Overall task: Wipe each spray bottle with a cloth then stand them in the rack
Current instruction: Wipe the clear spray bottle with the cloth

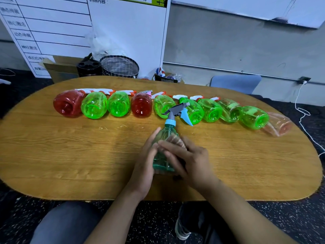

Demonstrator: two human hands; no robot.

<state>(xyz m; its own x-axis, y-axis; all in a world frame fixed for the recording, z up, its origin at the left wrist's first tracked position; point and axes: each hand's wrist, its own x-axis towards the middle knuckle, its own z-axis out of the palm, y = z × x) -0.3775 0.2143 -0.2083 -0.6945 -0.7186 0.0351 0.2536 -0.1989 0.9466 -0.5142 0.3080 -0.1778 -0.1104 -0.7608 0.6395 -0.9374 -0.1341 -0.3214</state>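
A teal spray bottle is gripped upright between the left hand and right hand, fingers curled around it, with the tabletop beneath the grip and a row of lying bottles beyond it.

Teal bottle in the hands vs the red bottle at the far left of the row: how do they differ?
The teal bottle is held between the left hand and right hand; the red bottle lies untouched on the table. The teal bottle has a grey and blue trigger head; the red bottle's is white and orange. The red bottle's base faces the camera. Both are see-through plastic spray bottles.
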